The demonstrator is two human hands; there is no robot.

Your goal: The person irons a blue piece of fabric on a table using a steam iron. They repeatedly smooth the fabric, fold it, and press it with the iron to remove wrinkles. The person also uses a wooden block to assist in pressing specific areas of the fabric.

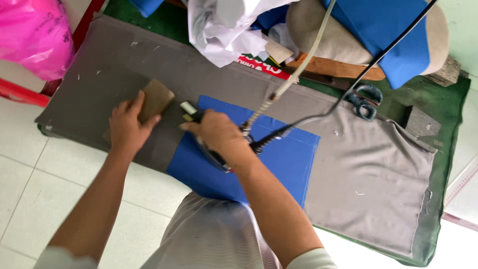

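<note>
Right hand (216,130): clamped on iron (211,154); glide it flat over blue fabric (289,159). Left hand (127,127): gripping tan block (155,98) (keep hose (298,65) slack).

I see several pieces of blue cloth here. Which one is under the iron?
The flat blue fabric panel spread on the grey padded board, beneath the right hand gripping the iron. The others lie draped or bunched beyond the board.
</note>
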